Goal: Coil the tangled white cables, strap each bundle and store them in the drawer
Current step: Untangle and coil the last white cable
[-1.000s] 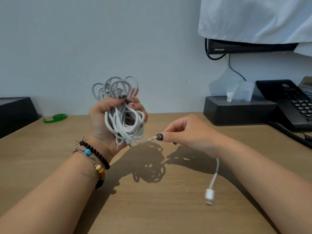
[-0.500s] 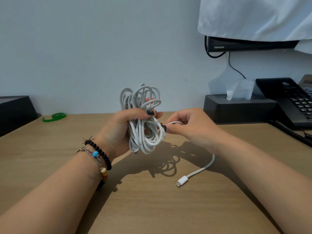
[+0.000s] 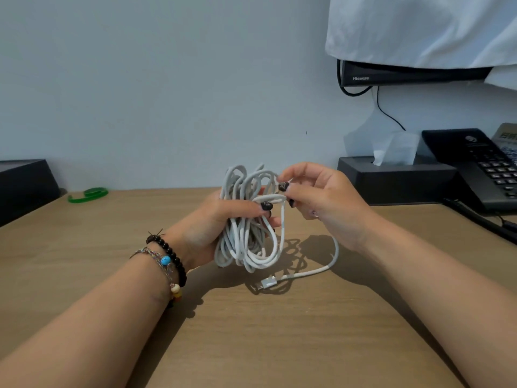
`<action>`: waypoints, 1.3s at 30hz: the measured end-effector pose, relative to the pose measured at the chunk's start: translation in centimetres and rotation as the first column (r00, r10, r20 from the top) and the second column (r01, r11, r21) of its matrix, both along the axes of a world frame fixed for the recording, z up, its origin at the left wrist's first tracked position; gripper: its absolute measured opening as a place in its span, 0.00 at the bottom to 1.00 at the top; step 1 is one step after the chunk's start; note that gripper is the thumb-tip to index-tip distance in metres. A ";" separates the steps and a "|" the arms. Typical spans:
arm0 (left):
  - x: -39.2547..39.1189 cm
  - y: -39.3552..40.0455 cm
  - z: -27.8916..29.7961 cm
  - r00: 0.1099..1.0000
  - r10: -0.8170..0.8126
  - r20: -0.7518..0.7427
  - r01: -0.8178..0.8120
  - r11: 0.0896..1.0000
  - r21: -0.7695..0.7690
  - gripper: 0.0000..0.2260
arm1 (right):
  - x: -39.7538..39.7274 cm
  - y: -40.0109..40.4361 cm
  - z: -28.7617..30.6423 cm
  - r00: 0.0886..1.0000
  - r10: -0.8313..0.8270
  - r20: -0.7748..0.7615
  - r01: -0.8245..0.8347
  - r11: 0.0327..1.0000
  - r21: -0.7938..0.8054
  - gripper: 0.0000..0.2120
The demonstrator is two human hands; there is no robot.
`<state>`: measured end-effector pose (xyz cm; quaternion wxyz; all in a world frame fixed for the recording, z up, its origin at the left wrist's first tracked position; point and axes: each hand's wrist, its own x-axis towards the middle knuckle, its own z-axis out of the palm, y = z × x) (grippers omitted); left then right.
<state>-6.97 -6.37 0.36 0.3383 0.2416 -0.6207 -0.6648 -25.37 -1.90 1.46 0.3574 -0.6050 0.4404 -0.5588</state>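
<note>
Gripping cable bundle [image 3: 247,228], left hand [image 3: 215,222]; right hand [image 3: 316,197], risen, apparently pinches strand.

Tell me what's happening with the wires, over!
Left hand grips white cable bundle above the desk. Right hand pinches a strand at its top. Loose plug end trails on desk. No strap on.

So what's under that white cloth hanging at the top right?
Under the draped white cloth the lower edge of a black Hisense screen shows, with black cables hanging below. The cloth covers the rest of the screen.
</note>
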 end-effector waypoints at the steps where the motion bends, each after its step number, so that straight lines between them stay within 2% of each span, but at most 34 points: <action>1: 0.0 0.0 0.0 1.000 0.004 -0.001 -0.004 1.000 -0.002 0.12 | 0.0 0.0 -0.1 1.000 -0.007 -0.011 0.007 1.000 -0.028 0.08; 6: -0.4 0.1 0.0 0.994 0.105 -0.010 -0.105 0.991 -0.077 0.12 | 0.3 0.5 0.0 0.999 0.002 0.036 0.003 0.990 -0.143 0.08; 16: -0.7 0.7 0.3 0.932 0.337 0.129 -0.278 0.899 -0.339 0.30 | 0.3 0.1 -0.6 0.998 -0.013 0.058 0.020 0.991 -0.136 0.05; 21: -0.9 0.7 0.4 0.900 0.414 0.138 -0.329 0.852 -0.407 0.22 | 0.4 0.1 -0.6 0.997 0.009 0.073 0.001 0.990 -0.138 0.04; 31: -1.6 0.9 -0.1 0.880 0.475 -0.004 -0.424 0.781 -0.458 0.22 | 0.5 0.0 -0.8 0.997 0.019 0.069 -0.009 0.989 -0.146 0.04; 35: -1.5 0.7 -0.2 0.890 0.456 0.008 -0.409 0.806 -0.428 0.20 | 0.3 -0.2 -0.9 0.996 0.010 0.084 0.003 0.989 -0.151 0.04; 39: -1.2 0.6 0.2 0.909 0.418 -0.001 -0.388 0.843 -0.372 0.12 | 0.2 -0.4 -0.9 0.993 -0.001 0.118 0.014 0.993 -0.115 0.02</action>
